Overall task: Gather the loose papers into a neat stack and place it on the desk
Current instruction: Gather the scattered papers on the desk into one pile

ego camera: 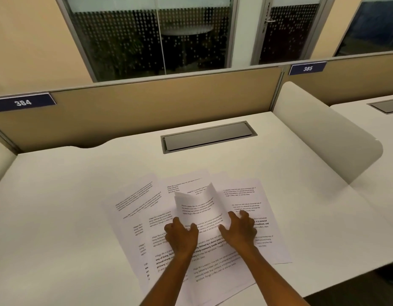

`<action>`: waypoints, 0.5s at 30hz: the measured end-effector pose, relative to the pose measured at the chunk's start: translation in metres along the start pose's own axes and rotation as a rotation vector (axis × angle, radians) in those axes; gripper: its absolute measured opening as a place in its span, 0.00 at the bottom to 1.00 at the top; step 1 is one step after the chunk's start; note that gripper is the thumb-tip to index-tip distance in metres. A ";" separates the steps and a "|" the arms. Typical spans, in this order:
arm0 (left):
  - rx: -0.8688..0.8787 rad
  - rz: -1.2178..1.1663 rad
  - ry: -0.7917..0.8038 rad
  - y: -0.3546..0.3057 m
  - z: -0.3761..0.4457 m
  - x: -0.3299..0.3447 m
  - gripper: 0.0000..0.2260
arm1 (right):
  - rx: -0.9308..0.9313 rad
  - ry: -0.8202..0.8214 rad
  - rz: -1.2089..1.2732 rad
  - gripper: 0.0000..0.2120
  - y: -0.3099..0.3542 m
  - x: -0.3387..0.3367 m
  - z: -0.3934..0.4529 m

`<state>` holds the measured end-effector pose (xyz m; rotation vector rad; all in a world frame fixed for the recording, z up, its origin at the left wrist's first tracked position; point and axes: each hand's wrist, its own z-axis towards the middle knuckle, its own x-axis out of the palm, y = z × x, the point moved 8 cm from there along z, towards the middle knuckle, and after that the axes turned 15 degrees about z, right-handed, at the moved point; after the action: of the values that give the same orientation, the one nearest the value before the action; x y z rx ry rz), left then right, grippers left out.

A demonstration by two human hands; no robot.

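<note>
Beige partition panels back a white surface point(58, 206) in a row of numbered study booths; a blue plate reading 384 point(23, 102) sits on the panel at the left and one reading 385 point(307, 68) at the right. Behind the panels are dark glass windows with a dotted pattern and a door with a handle. A grey cable hatch point(208, 136) is set flush into the surface near the back edge, and a rounded white divider point(323, 133) stands along the right side.

Loose papers point(246, 193), printed with short paragraphs of text, lie fanned and overlapping across the near middle of the surface, some skewed to the left and some to the right. Both hands press down among them. The left hand point(181, 235) and the right hand point(240, 230) lie close together, fingers curled, and between them a few sheets point(200, 206) buckle upward into a raised fold whose top edge curls clear of the pile. Neither grip is closed around anything: each hand lies palm-down on the sheets with fingers bent, pushing the paper inward rather than pinching it.
</note>
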<state>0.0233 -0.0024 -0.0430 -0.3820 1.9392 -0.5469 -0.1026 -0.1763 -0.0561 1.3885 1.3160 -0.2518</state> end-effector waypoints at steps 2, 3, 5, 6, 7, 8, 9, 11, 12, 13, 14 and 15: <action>0.006 -0.007 -0.008 0.001 -0.001 -0.001 0.22 | -0.008 0.003 0.022 0.31 -0.001 -0.001 0.003; 0.011 -0.010 -0.012 0.000 -0.001 -0.001 0.22 | -0.009 0.008 0.037 0.31 -0.001 -0.002 0.005; 0.021 -0.034 -0.013 0.000 -0.003 -0.001 0.22 | -0.002 0.021 0.063 0.32 -0.002 -0.003 0.009; 0.028 -0.054 -0.011 -0.001 -0.004 -0.001 0.22 | 0.004 0.027 0.075 0.32 -0.003 -0.003 0.010; 0.038 -0.068 -0.008 -0.002 -0.005 0.000 0.22 | 0.012 0.034 0.084 0.33 -0.003 -0.003 0.012; 0.046 -0.072 -0.007 -0.002 -0.007 0.000 0.22 | 0.017 0.040 0.086 0.34 -0.004 -0.003 0.013; 0.050 -0.073 -0.008 -0.003 -0.008 0.001 0.22 | 0.018 0.044 0.084 0.34 -0.004 -0.003 0.014; 0.039 -0.098 -0.017 -0.001 -0.008 0.001 0.22 | 0.017 0.047 0.089 0.35 -0.005 -0.002 0.015; 0.029 -0.119 -0.023 0.000 -0.008 0.000 0.22 | 0.017 0.049 0.102 0.35 -0.005 -0.002 0.015; 0.022 -0.137 -0.029 0.002 -0.008 0.000 0.22 | 0.018 0.052 0.123 0.35 -0.006 -0.003 0.015; 0.017 -0.148 -0.031 0.003 -0.007 0.000 0.23 | 0.020 0.055 0.146 0.35 -0.006 -0.003 0.014; 0.015 -0.159 -0.027 0.003 -0.006 0.000 0.23 | 0.019 0.059 0.169 0.34 -0.006 -0.003 0.014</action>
<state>0.0179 0.0017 -0.0423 -0.5338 1.8879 -0.6557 -0.1014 -0.1911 -0.0618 1.5235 1.2382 -0.1103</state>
